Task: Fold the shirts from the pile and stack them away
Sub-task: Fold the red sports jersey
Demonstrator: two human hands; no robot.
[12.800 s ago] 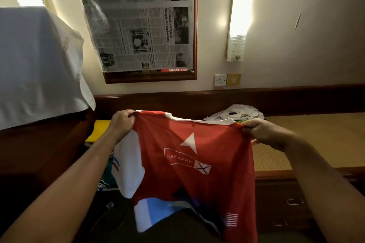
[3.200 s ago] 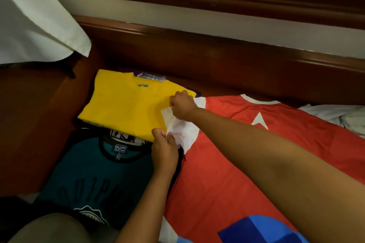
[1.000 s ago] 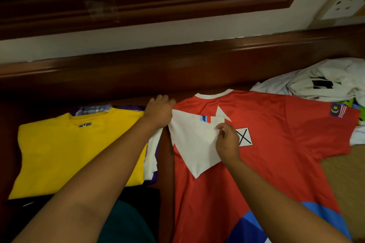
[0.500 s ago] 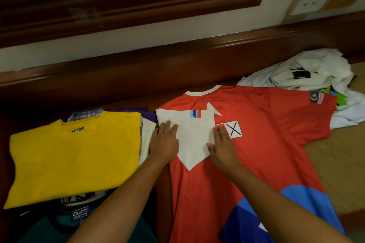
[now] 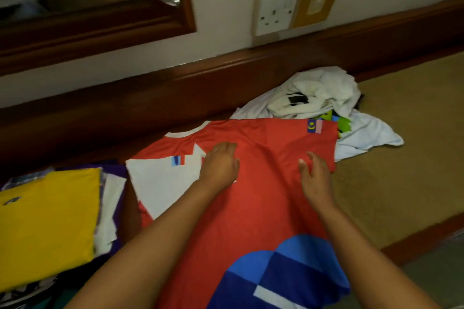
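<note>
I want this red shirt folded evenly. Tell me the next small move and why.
Probably fold the right sleeve inward with the right hand: the white left sleeve already lies folded over the red shirt, while the right one lies spread out flat.

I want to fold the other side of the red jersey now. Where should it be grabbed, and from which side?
Pinch the flat right sleeve of the red jersey at its outer hem, coming from the right over the bare tan surface. That edge lies free and the right hand is already beside it; the left hand can press the chest flat.
</note>
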